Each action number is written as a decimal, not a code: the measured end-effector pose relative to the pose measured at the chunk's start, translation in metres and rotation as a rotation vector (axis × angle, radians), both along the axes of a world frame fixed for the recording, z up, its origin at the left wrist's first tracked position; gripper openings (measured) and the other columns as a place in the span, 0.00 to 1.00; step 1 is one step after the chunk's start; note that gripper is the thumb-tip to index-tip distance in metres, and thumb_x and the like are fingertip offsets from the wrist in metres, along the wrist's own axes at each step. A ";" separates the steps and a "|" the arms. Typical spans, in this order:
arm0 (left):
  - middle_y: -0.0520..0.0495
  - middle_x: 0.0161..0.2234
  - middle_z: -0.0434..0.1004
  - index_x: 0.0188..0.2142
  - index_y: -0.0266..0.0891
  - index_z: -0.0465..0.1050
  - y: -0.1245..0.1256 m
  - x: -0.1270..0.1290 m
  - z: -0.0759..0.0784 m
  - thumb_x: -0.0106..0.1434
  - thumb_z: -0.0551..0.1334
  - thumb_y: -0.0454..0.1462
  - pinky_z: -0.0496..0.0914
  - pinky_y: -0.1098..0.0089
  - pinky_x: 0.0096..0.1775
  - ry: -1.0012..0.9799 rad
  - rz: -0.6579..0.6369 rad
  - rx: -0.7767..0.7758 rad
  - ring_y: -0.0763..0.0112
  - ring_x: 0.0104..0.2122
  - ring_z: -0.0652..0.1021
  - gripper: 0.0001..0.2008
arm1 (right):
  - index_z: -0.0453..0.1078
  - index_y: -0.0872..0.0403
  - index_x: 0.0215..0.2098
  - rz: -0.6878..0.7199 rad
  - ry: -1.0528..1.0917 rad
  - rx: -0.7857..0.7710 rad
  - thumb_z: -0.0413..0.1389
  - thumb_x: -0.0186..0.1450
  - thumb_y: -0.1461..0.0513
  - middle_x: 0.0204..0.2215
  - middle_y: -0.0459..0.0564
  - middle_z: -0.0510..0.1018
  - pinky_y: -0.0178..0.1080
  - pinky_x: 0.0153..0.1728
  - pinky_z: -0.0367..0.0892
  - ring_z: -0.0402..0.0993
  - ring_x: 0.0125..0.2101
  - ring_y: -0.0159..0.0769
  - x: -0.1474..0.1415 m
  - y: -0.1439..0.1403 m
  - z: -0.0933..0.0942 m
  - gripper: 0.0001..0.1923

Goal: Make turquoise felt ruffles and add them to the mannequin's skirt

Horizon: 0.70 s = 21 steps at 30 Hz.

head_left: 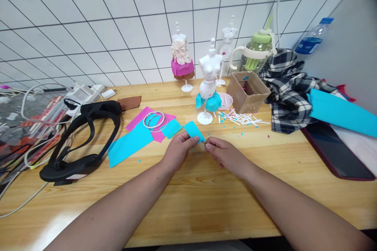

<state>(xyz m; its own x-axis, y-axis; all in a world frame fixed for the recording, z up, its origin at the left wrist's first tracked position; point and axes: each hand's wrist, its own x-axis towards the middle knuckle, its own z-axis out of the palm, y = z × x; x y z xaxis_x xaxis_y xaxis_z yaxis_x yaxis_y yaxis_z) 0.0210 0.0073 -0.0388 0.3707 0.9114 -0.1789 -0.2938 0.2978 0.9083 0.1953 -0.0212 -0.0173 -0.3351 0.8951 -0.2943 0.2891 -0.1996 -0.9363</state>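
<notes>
The strip [193, 129] was held over the surface [182, 211], in front of the near dress form [210, 66]. Left grip [181, 147]: closed on the strip, thumb on top, fingers beneath. Right grip [222, 151]: closed in a pinch at the strip's lower right corner; whether something small was also held there could not be told. Step in hand was judged to be edge work at that corner, folding or trimming, which of the two unclear. For the next move, a steady, flat hold by the left grip would be called for, with only light handling of the corner by the right. A blue sheet [129, 145] was seen left of the grips, loose scraps [199, 153] just beneath.
</notes>
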 end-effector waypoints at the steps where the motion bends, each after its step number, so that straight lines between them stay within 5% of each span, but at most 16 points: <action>1: 0.46 0.36 0.82 0.38 0.37 0.77 0.000 0.000 0.000 0.57 0.66 0.38 0.69 0.64 0.42 0.005 0.001 0.000 0.64 0.35 0.78 0.10 | 0.59 0.51 0.28 0.000 -0.004 0.000 0.46 0.66 0.55 0.18 0.38 0.56 0.32 0.23 0.51 0.53 0.19 0.28 0.000 0.000 0.000 0.12; 10: 0.49 0.30 0.80 0.33 0.36 0.77 0.000 0.003 0.004 0.56 0.67 0.37 0.69 0.67 0.39 -0.032 0.060 -0.037 0.67 0.32 0.77 0.07 | 0.58 0.51 0.28 0.001 -0.051 0.048 0.45 0.67 0.54 0.18 0.38 0.58 0.31 0.21 0.52 0.55 0.19 0.27 0.000 0.001 -0.003 0.13; 15: 0.51 0.28 0.78 0.30 0.36 0.77 0.000 0.005 0.010 0.53 0.69 0.36 0.68 0.70 0.40 -0.074 0.155 -0.051 0.71 0.32 0.75 0.05 | 0.57 0.50 0.33 0.054 0.047 0.002 0.44 0.69 0.53 0.19 0.39 0.68 0.31 0.19 0.56 0.61 0.17 0.28 -0.005 -0.003 -0.006 0.11; 21: 0.51 0.26 0.76 0.29 0.36 0.75 0.000 0.004 0.011 0.53 0.69 0.38 0.66 0.69 0.38 -0.037 0.109 -0.050 0.71 0.29 0.73 0.08 | 0.55 0.50 0.39 0.077 0.119 -0.023 0.42 0.70 0.52 0.26 0.42 0.75 0.32 0.19 0.61 0.68 0.16 0.28 -0.013 -0.007 -0.010 0.10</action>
<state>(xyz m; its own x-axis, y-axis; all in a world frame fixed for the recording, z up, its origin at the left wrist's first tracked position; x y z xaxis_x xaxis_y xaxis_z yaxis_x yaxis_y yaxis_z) 0.0251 0.0075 -0.0276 0.2770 0.9369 -0.2131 -0.3600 0.3068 0.8811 0.1823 -0.0282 -0.0271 -0.4366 0.8587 -0.2684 0.1913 -0.2029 -0.9603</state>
